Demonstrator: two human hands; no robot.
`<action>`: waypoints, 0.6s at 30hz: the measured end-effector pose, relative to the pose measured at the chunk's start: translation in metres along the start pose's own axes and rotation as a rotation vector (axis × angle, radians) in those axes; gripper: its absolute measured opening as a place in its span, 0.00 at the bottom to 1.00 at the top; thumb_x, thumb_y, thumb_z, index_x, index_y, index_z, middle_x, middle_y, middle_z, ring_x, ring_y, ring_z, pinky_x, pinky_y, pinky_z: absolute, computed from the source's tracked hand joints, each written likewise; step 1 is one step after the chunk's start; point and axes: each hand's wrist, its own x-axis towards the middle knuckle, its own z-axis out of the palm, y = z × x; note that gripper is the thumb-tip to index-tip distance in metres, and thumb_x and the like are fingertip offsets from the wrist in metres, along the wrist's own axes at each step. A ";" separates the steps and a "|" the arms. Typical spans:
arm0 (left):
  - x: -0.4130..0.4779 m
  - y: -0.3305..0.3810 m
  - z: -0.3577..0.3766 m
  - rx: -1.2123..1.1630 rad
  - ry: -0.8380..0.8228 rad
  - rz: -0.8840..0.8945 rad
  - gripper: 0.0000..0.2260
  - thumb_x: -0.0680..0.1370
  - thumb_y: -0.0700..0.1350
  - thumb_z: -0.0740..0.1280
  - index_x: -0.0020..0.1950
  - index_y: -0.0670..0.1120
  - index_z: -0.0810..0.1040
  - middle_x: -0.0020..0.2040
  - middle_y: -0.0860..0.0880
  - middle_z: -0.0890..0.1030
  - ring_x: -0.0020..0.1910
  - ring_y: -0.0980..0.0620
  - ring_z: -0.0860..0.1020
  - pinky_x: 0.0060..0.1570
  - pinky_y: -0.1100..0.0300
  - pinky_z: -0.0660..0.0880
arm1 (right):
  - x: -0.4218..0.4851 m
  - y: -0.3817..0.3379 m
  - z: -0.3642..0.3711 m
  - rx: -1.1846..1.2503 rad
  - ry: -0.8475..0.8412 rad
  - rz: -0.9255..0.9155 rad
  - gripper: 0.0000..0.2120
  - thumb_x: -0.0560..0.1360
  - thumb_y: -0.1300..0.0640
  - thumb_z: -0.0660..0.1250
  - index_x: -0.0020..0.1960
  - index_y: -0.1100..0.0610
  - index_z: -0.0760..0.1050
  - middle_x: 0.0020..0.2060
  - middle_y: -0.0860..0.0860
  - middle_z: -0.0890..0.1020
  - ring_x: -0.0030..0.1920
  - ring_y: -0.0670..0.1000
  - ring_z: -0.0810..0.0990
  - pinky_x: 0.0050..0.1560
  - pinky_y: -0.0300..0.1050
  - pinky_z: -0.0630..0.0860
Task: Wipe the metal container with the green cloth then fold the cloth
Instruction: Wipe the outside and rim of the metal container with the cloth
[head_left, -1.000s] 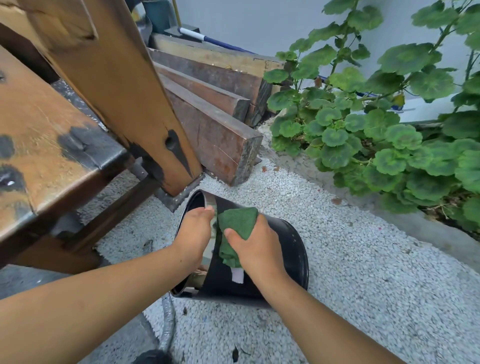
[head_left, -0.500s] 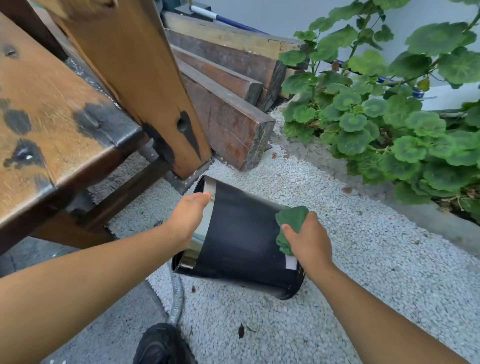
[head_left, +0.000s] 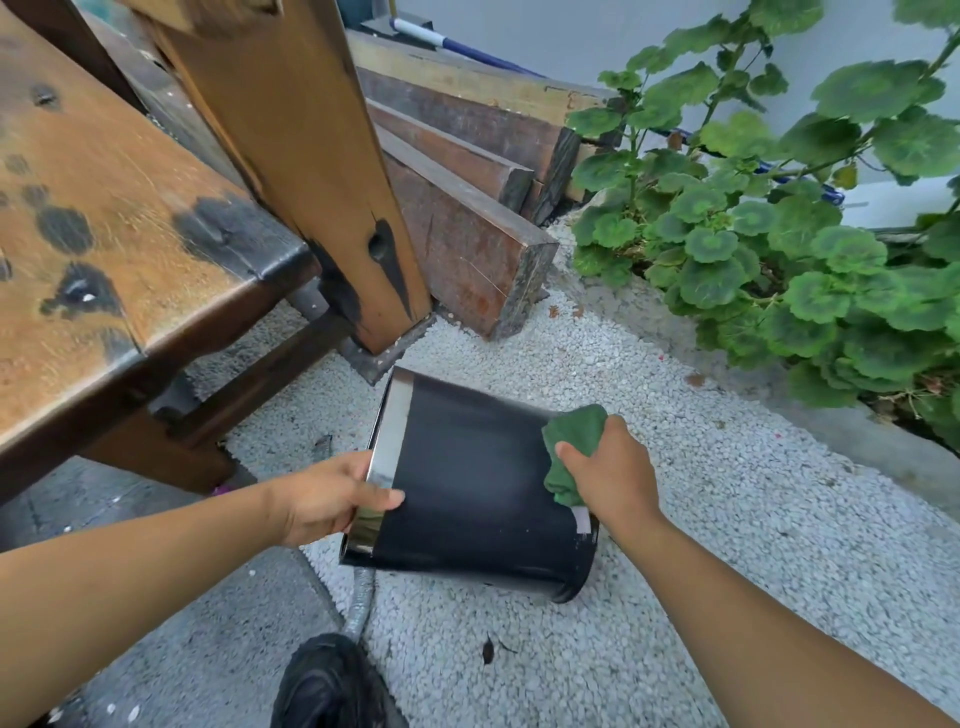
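Observation:
A black metal container (head_left: 467, 483) with a shiny steel rim lies tipped on its side above the white gravel, its open end to the left. My left hand (head_left: 332, 499) grips that rim, thumb across the black wall. My right hand (head_left: 610, 475) holds a bunched green cloth (head_left: 569, 447) and presses it on the container's wall near the base end. A small white label hangs below the cloth.
A worn wooden bench (head_left: 119, 249) and its thick leg (head_left: 311, 171) stand to the left. Stacked timber beams (head_left: 467, 197) lie behind the container. Leafy plants (head_left: 779, 223) fill the right side. A dark shoe (head_left: 332, 680) shows at the bottom edge.
My right hand slid the cloth from the rim end along the wall to the base end. My left hand shifted lower on the rim, and the container turned.

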 end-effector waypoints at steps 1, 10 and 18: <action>-0.001 0.004 0.002 0.027 0.034 0.047 0.15 0.80 0.32 0.65 0.66 0.42 0.77 0.62 0.44 0.84 0.61 0.46 0.82 0.59 0.54 0.78 | -0.002 -0.007 -0.002 0.046 0.008 -0.011 0.17 0.76 0.46 0.72 0.54 0.56 0.70 0.43 0.49 0.78 0.42 0.53 0.79 0.38 0.47 0.75; 0.010 0.066 0.042 0.049 0.388 0.275 0.10 0.84 0.44 0.61 0.58 0.41 0.79 0.58 0.47 0.83 0.60 0.50 0.78 0.67 0.48 0.70 | -0.043 -0.089 -0.010 0.564 0.018 -0.120 0.13 0.73 0.44 0.74 0.50 0.47 0.72 0.43 0.44 0.82 0.37 0.38 0.82 0.31 0.33 0.78; 0.015 0.074 0.080 -0.106 0.486 0.293 0.13 0.83 0.39 0.59 0.55 0.39 0.84 0.48 0.40 0.87 0.38 0.48 0.85 0.31 0.59 0.80 | -0.055 -0.113 0.011 0.388 -0.101 -0.070 0.19 0.72 0.42 0.72 0.56 0.50 0.72 0.48 0.46 0.82 0.46 0.48 0.82 0.43 0.46 0.80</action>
